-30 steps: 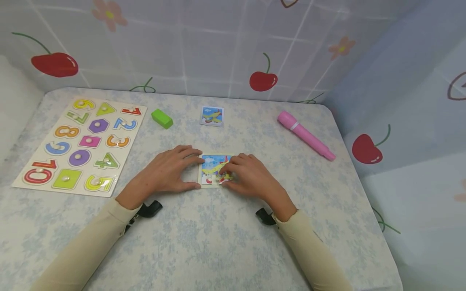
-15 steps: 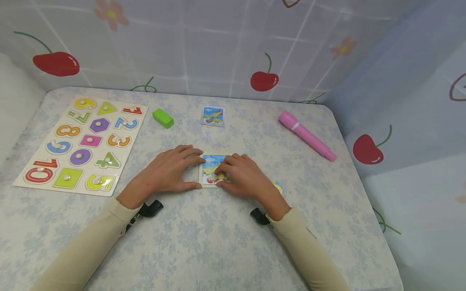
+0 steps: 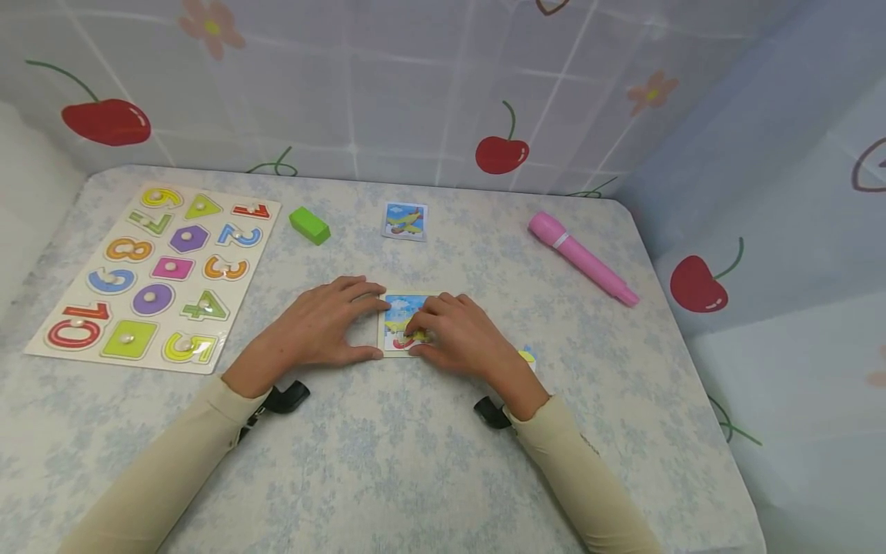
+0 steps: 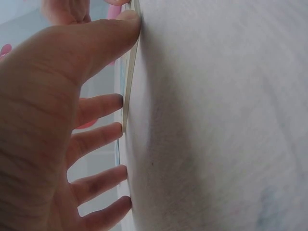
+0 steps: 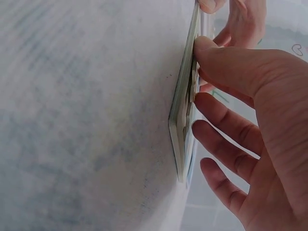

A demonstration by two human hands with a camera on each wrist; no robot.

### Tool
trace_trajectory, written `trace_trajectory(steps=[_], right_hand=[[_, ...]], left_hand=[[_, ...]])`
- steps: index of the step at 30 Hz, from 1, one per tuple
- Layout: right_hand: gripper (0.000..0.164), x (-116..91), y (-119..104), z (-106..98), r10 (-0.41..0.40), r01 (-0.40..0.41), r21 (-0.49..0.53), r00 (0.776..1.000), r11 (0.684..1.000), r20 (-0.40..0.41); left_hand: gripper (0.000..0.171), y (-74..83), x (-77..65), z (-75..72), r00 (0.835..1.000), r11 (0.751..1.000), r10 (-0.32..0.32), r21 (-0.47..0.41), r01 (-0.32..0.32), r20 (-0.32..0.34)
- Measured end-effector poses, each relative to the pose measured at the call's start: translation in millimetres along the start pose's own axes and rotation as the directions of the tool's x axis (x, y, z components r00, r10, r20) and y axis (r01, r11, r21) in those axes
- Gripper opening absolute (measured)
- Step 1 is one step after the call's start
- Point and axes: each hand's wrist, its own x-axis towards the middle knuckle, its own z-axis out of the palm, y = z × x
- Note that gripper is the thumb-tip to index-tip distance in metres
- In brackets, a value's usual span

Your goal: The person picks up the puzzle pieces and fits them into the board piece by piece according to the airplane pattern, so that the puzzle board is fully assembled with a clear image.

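A small square jigsaw board (image 3: pixel 396 308) with a yellow aeroplane on blue sky lies flat on the table in the head view. Beside its left edge is my left hand (image 3: pixel 321 323), fingers spread, with fingertips at the upper corner and the thumb at the lower one. My right hand (image 3: pixel 460 331) covers the board's right side, thumb and index finger pinching a small puzzle piece (image 3: pixel 414 338) low over the picture. In the right wrist view, pieces (image 5: pixel 194 79) stand slightly proud of the frame near the thumb. The board's right part is hidden beneath that hand.
A yellow-and-white piece (image 3: pixel 528 358) lies partly behind the right wrist. Farther back are a picture card (image 3: pixel 405 221) with the same aeroplane, a green block (image 3: pixel 310 225) and a pink pen-shaped stick (image 3: pixel 584 259). A number-and-shape knob puzzle (image 3: pixel 242 304) lies at left.
My right hand has moved slightly left over the board, bringing its pinched piece down toward the picture; the piece behind the wrist has come into sight. My left hand stays at the edge.
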Motion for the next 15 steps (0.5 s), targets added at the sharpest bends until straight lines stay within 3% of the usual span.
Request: trace_trajectory(steps=[8,15], right_hand=[[0.017,-4,2,-4,0.002,-0.002,0.019,1.0,1.0,-0.002],[0.024,-19,10,-11,0.046,-0.044,0.059,0.998,0.997,-0.032]], left_hand=[[0.074,0.4,0.7,-0.6,1.0,1.0,-0.004,-0.003,0.004,0.0],[0.074,0.7,0.6,-0.8,1.0,1.0,-0.006,-0.004,0.006,0.005]])
